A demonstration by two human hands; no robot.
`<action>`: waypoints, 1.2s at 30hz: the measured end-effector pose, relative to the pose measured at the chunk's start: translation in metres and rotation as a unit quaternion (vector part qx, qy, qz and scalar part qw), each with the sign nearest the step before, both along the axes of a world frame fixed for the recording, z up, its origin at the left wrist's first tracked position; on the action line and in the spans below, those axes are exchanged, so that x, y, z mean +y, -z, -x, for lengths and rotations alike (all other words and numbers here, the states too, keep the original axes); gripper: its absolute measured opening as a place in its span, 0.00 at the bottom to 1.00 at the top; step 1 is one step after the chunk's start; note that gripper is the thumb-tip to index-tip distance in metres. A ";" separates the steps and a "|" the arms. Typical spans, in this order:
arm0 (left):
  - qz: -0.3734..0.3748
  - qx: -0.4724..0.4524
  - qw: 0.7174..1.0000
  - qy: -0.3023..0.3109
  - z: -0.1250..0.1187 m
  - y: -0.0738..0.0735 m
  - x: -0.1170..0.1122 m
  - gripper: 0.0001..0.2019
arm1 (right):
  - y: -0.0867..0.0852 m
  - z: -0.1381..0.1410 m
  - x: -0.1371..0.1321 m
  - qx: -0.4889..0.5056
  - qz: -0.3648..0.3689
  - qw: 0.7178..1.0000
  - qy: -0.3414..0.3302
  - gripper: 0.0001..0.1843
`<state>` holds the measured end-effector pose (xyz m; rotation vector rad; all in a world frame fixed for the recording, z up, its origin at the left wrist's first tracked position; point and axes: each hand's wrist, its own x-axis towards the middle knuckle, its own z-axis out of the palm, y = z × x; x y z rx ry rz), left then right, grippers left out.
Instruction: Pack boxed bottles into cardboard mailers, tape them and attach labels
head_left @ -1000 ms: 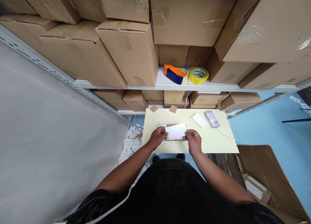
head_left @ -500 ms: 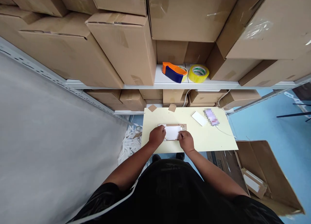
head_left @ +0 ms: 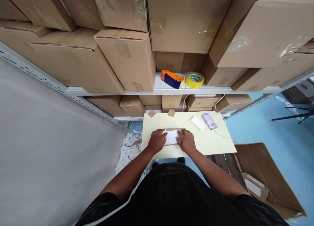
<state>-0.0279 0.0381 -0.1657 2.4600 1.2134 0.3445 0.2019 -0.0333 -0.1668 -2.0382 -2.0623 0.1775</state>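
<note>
A white label (head_left: 171,137) lies on a flat brown cardboard piece (head_left: 181,129) on the pale yellow table (head_left: 211,142). My left hand (head_left: 156,141) lies flat over the label's left side, fingers stretched out. My right hand (head_left: 186,141) lies flat over its right side, fingers also out. Both hands press down on the label and cardboard. Most of the cardboard is hidden under them.
Another white slip (head_left: 197,122) and a blurred small object (head_left: 209,121) with a cable lie at the table's far right. Two cardboard scraps (head_left: 171,112) sit at the far edge. A tape dispenser (head_left: 170,79) and yellow tape roll (head_left: 194,80) stand on the shelf. An open carton (head_left: 265,180) sits right.
The white label, held up between both hands a second ago, has been laid down on the cardboard. Both hands have flattened onto it.
</note>
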 end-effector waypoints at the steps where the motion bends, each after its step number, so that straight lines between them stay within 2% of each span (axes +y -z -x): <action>1: 0.005 0.005 1.000 -0.004 -0.001 0.001 -0.001 0.18 | 0.000 0.002 0.000 -0.009 0.007 1.000 -0.004 0.23; 5: 0.044 0.001 0.998 -0.041 0.004 0.007 -0.005 0.20 | 0.008 0.005 -0.004 0.011 0.012 1.000 0.013 0.23; 8: 0.075 -0.042 0.992 -0.096 0.019 0.012 -0.008 0.27 | 0.019 0.000 -0.014 0.110 -0.004 0.990 0.093 0.28; 9: 0.093 -0.061 0.986 -0.122 0.024 0.014 -0.010 0.30 | 0.023 -0.003 -0.017 0.166 0.003 0.977 0.135 0.30; 11: 0.172 -0.090 0.967 -0.168 0.032 0.017 -0.013 0.34 | 0.031 -0.006 -0.023 0.286 0.047 0.934 0.211 0.34; 14: 0.331 -0.119 0.917 -0.187 0.033 0.016 -0.021 0.34 | 0.036 -0.006 -0.030 0.390 0.113 0.875 0.265 0.34; 16: 0.376 -0.134 0.897 -0.188 0.030 0.011 -0.026 0.32 | 0.034 -0.003 -0.033 0.417 0.122 0.854 0.286 0.32; 18: 0.369 -0.150 0.897 -0.192 0.026 0.001 -0.029 0.29 | 0.027 -0.001 -0.036 0.444 0.118 0.835 0.302 0.31; 23: 0.331 -0.214 0.900 -0.185 0.008 -0.038 -0.028 0.27 | 0.001 -0.012 -0.044 0.492 0.068 0.814 0.302 0.33; 26: 0.308 -0.246 0.905 -0.160 -0.015 -0.064 -0.027 0.24 | -0.014 -0.032 -0.052 0.509 0.030 0.803 0.307 0.31; 29: 0.284 -0.242 0.918 -0.134 -0.052 -0.085 -0.030 0.23 | -0.026 -0.062 -0.066 0.517 -0.001 0.794 0.320 0.33; 32: 0.265 -0.224 0.931 -0.113 -0.101 -0.097 -0.039 0.24 | -0.035 -0.106 -0.088 0.525 -0.031 0.781 0.337 0.34; 36: 0.267 -0.189 0.942 -0.071 -0.183 -0.102 -0.058 0.26 | -0.041 -0.182 -0.128 0.545 -0.075 0.760 0.348 0.33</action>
